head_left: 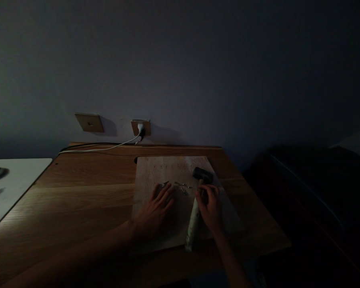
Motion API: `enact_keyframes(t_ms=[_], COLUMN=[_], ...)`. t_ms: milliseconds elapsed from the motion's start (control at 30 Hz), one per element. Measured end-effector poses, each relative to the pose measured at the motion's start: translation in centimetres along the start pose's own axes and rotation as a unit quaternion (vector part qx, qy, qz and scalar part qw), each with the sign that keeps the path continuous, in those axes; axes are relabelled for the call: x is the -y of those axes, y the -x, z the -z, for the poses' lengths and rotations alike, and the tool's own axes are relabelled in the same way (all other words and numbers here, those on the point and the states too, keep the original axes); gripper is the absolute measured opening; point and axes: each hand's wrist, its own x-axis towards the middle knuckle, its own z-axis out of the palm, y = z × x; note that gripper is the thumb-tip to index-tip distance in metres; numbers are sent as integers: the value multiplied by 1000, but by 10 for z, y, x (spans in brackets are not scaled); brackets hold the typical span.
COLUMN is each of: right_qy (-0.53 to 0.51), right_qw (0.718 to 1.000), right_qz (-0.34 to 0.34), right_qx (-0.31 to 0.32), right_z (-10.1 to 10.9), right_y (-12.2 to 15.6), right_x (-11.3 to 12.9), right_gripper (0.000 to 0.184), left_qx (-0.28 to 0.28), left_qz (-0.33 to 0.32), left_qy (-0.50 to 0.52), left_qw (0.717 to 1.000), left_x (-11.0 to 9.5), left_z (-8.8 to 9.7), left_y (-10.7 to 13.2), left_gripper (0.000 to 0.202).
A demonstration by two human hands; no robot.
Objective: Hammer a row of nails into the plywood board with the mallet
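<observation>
A pale wooden board [156,168] lies on the brown wooden table [78,192]. My left hand [156,210] rests flat on the board, fingers stretched out toward a few small metal nails [183,187]. A hammer lies on the board with its dark head [203,175] pointing away and its light handle [193,226] toward me. My right hand [210,206] sits over the upper handle with fingers curled at it; the dim light hides whether it grips.
Two wall plates sit above the table's far edge; a white plug [141,129] is in one, and its white cable [99,149] runs left along the tabletop. A white surface [15,180] adjoins the table at left. Dark furniture stands at right.
</observation>
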Motion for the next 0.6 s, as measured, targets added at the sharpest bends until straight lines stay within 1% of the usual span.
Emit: enact_keyframes(t_ms=[200,333,467,600], right_qy=[9,18,21,20], right_qw=[1000,1000,999,1000], right_qz=[-3,-12,-24,-11], right_qx=[-17,-21,-17,-9], right_z=[-2,-4,-5,-6], right_y=[-2,-4,-5,-5], right_x=[-6,-12,-17,-20], right_gripper=[28,34,38,40], left_qx=[0,5,6,3], left_qz=[20,41,59,71], left_qy=[5,9,22,30], left_qw=[1000,999,998,997], left_x=[1,1,0,1], left_z=[-9,-14,-14,-13], left_y=[1,0,-2,-4], left_gripper=[54,63,71,71])
